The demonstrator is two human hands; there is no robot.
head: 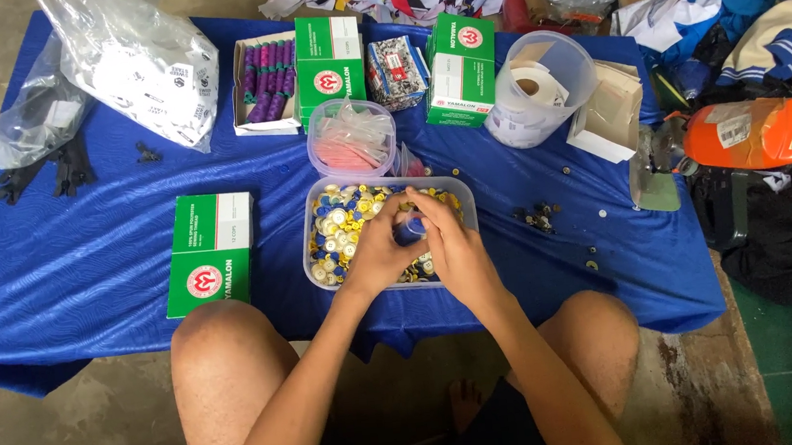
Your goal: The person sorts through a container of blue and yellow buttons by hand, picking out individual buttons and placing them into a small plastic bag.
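Observation:
My left hand (378, 251) and my right hand (451, 244) meet over a clear rectangular tub (310, 250) filled with several small round buttons in white, yellow and blue. Between the fingertips of both hands is a small blue piece (408, 230). Both hands pinch around it, fingers curled. The tub stands on a low table covered in blue cloth (81, 272), just beyond my knees.
A green and white box (210, 252) lies left of the tub. Behind it stand a round tub of pink pieces (351, 140), more green boxes (329, 64), a clear cup with tape rolls (538, 88), plastic bags (139, 63). Loose buttons (539, 216) and an orange bottle (746, 134) lie at right.

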